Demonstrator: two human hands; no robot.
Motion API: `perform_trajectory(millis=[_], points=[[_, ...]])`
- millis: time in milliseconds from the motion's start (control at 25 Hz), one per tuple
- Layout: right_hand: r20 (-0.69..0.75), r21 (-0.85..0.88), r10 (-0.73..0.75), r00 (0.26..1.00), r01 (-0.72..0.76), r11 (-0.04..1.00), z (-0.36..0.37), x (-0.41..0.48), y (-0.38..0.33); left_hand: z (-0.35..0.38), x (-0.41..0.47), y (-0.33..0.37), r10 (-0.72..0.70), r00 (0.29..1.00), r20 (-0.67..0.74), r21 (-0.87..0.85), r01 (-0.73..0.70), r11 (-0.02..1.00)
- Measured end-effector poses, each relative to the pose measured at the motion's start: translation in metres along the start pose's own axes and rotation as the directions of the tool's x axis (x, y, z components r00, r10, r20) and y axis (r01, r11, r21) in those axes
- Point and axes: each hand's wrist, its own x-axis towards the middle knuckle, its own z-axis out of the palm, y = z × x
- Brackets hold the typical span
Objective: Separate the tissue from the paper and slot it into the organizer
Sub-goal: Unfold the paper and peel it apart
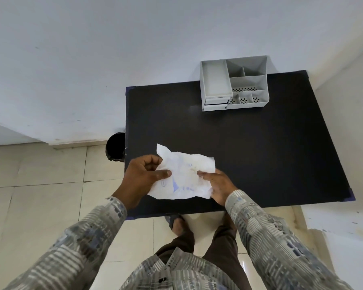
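We look down from head height at a pale wall [92, 59] that fills the upper half of the frame, with cream floor tiles [40, 195] across the lower left. A black table [249, 143] takes up the centre and right of the frame, its top bare apart from one item.

At the bottom of the frame we see our own body: two patterned grey sleeves [88, 243] reaching in from the lower corners, dark trousers, and a sandalled foot [176, 221] just below the table's near edge.

A grey organizer [216, 80] stands at the upper right of the table, near its far edge. It has one long open tray on its left, two small drawers beneath that tray, and several smaller open compartments on its right, some with perforated floors.

A crumpled white sheet [184, 176] sits at centre frame, held over the near left part of the table, well apart from the organizer. It carries blue markings and a yellowish stain. We cannot tell the tissue from the paper within it.

Our left hand [143, 176] pinches the sheet's left edge between thumb and fingers. Our right hand [218, 187] grips its right side, fingers curled on it.

A round black bin [115, 149] stands on the floor at the table's left edge.
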Motion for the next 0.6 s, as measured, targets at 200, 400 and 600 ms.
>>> perform_trajectory(millis=[200,400,600], points=[[-0.046,-0.025,-0.010,0.999,0.009,1.000,-0.015,-0.001,0.006,-0.001,0.005,-0.002,-0.107,0.988,0.112,-0.201,0.128,0.971],[-0.041,-0.095,-0.052,0.998,0.048,0.994,-0.019,-0.008,0.000,0.001,0.020,-0.025,-0.107,0.994,0.029,0.043,0.106,0.993],[-0.052,-0.221,-0.051,0.997,0.038,0.974,-0.012,-0.015,-0.010,0.011,0.026,-0.038,-0.196,0.979,-0.053,0.055,0.199,0.978]])
